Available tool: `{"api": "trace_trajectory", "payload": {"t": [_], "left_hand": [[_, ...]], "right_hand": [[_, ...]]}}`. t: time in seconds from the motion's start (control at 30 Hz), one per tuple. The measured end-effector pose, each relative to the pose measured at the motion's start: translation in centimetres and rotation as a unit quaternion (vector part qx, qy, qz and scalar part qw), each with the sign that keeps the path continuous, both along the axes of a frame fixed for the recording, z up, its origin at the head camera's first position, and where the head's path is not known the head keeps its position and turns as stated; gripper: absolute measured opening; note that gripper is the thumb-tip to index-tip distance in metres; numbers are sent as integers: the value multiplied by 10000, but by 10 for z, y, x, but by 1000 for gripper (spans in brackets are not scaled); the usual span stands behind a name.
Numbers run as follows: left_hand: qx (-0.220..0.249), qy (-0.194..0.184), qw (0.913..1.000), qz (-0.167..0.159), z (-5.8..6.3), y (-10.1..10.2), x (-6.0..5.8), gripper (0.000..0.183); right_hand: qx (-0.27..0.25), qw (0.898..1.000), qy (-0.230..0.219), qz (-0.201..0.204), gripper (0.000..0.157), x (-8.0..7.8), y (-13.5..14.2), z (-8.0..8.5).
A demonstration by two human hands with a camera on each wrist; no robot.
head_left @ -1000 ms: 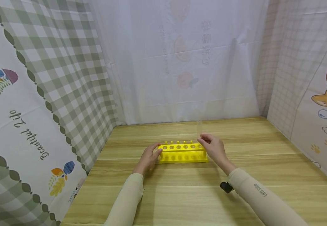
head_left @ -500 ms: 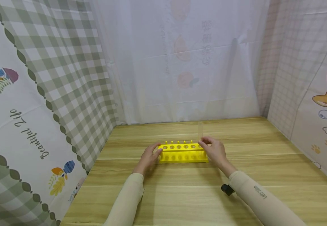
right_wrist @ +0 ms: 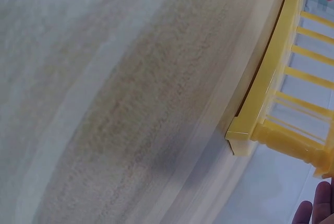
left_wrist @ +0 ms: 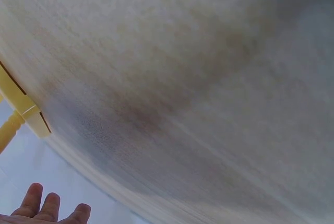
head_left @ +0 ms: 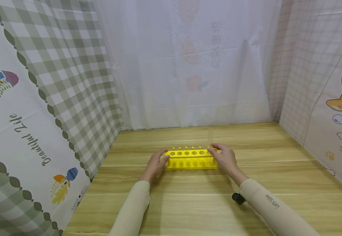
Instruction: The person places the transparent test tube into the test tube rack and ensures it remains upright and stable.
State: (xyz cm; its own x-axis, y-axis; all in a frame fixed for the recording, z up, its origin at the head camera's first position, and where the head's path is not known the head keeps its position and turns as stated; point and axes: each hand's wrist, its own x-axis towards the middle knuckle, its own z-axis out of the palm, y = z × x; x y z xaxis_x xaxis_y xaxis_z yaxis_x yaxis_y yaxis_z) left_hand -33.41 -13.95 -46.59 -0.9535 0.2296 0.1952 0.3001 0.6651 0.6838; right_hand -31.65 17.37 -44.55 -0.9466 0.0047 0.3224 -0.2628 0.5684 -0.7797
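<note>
A yellow test tube rack (head_left: pixel 192 164) stands upright on the table, with a row of round holes along its top. My left hand (head_left: pixel 156 164) holds its left end between thumb and index finger; the other fingers, seen in the left wrist view, lie apart from the post. A clear test tube (head_left: pixel 210 136) rises upright at the rack's right-end hole. My right hand (head_left: pixel 224 158) pinches it low down, beside the rack's top. The fingers hide the tube where it meets the hole. In the right wrist view, the rack's base (right_wrist: pixel 261 93) shows.
The rack's back edge carries several short yellow pegs (head_left: pixel 186 148). A black object (head_left: pixel 238 198) sits by the right sleeve, under the forearm. The wood-grain table (head_left: pixel 188 203) ends at white curtains (head_left: pixel 159 82) behind and checked cloth (head_left: pixel 79 65) at the left.
The test tube has sunk slightly lower at the right-end hole and shifted a little right, with my right hand following it down. My left hand and the rack have stayed in place.
</note>
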Motion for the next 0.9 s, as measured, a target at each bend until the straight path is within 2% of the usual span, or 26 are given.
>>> {"api": "trace_trajectory", "payload": {"t": [0.27,0.53,0.73,0.9], "left_hand": [[-253,-26,9997,65,2,-3,0,44],[-736,376,9962,-256,10,-6,-3,42],[-1033,473,9934,-130,14,-9,-1,45],[-1060,399,9934,184,12,-15,1,51]], "right_hand": [[2,9999,-108,10,53,-1,3,1],[-45,9999,-67,-131,60,0,18,6],[92,9999,-61,-116,58,0,31,9],[591,9978,-291,-89,62,-2,50,10]]}}
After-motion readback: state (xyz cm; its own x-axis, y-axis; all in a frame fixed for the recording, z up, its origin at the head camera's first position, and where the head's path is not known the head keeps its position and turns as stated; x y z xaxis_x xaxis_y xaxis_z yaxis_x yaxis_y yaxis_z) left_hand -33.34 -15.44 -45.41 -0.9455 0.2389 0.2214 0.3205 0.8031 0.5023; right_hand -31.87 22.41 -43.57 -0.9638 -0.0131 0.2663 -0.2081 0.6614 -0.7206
